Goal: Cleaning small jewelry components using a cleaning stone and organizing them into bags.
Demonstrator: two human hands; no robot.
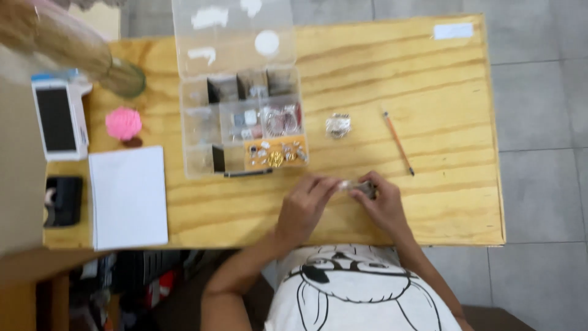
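1. Left hand (304, 202) and right hand (384, 202) meet over the table (429, 110), both pinching a small shiny piece (358, 186) between their fingertips.
2. Clear compartment box (242, 110) lies open beyond the left hand.
3. Brush (398, 143) lies just beyond the right hand.

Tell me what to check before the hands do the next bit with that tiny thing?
1. Both hands on the small piece: ok; left hand and right hand meet at it.
2. What the piece is: cannot tell, blurred.
3. Clear organizer box open, lid back: ok.
4. Silvery bundle apart from the box: ok.
5. Thin brush lying flat on the wooden table: ok.
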